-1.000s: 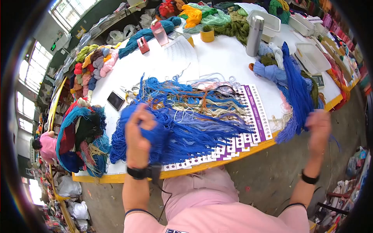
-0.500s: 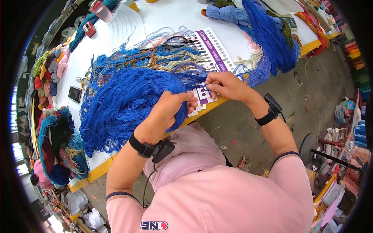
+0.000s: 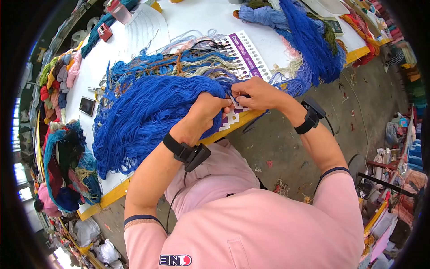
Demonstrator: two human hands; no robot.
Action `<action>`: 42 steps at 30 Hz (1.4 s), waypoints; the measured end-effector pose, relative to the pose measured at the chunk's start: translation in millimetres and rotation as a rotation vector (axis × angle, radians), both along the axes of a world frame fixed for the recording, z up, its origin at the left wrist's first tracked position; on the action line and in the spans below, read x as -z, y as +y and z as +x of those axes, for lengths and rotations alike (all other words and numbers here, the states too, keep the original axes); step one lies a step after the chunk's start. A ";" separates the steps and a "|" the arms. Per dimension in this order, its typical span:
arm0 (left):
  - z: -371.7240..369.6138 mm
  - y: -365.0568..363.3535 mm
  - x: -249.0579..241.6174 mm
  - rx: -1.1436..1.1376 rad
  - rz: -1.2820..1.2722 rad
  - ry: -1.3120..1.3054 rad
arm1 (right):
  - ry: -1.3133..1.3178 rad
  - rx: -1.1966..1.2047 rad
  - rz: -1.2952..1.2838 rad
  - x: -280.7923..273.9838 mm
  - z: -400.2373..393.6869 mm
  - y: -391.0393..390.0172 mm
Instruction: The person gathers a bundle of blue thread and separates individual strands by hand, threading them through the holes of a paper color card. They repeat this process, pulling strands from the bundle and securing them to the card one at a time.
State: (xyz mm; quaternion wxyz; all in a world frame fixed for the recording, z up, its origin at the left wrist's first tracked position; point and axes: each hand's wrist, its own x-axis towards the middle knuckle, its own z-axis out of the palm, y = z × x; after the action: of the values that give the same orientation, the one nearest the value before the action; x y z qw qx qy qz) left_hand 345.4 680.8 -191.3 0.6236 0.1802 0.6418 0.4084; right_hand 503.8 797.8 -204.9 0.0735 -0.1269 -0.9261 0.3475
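A large bundle of bright blue embroidery thread (image 3: 152, 116) lies across the table's front part. My left hand (image 3: 206, 112) rests at its right end, fingers curled on the blue thread, thumb tip close to a punched white-and-purple card (image 3: 232, 120). Just right of it, my right hand (image 3: 260, 93) pinches blue thread over the card's holes; the fingertips nearly meet the left thumb. A loose dark blue strand hangs past the table edge below the right hand. Behind, a "Cross Stitch" thread card (image 3: 244, 54) carries many coloured threads (image 3: 179, 62) through its holes.
Another blue hank (image 3: 309, 45) drapes over the table's right side. A phone (image 3: 87, 106), a red sharpener-like object (image 3: 104, 32) and a printed sheet (image 3: 145, 29) lie at left and back. Coloured skeins (image 3: 67, 166) hang at the left corner. The yellow table edge (image 3: 117, 193) runs before me.
My left hand has moved right and slightly up, closer to the right hand. The right hand has drawn slightly left and up. A loose strand now shows below it.
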 end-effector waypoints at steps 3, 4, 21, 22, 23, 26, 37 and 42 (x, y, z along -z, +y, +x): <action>8.9 0.5 -0.1 -0.010 0.016 0.111 | 0.025 -0.024 0.011 0.4 -1.1 1.0; 8.6 0.0 2.3 -0.006 0.028 0.113 | 0.034 -0.026 0.004 0.2 -0.3 1.6; -5.9 -10.9 14.4 0.088 0.228 0.365 | -0.121 0.064 -0.406 -10.2 4.1 2.0; -14.5 -11.6 14.2 0.060 0.173 0.284 | -0.095 0.056 -0.383 -9.2 5.4 2.0; -14.8 -11.9 15.8 0.068 0.146 0.275 | -0.073 0.044 -0.361 -7.6 7.0 0.7; -12.5 -10.7 5.8 0.126 0.135 0.312 | -0.057 0.084 -0.416 -3.1 6.2 0.9; -17.5 -17.9 9.7 0.071 0.164 0.131 | -0.053 0.079 -0.335 -2.9 7.3 -0.9; -15.3 -18.9 0.0 0.045 0.153 0.095 | -0.059 0.105 -0.383 -3.2 9.5 -2.5</action>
State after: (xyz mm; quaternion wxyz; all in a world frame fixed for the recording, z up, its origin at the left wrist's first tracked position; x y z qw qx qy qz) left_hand 330.1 661.9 -191.3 0.5858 0.2609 0.6333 0.4331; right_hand 513.3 795.3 -201.7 0.0391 -0.1968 -0.8370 0.5090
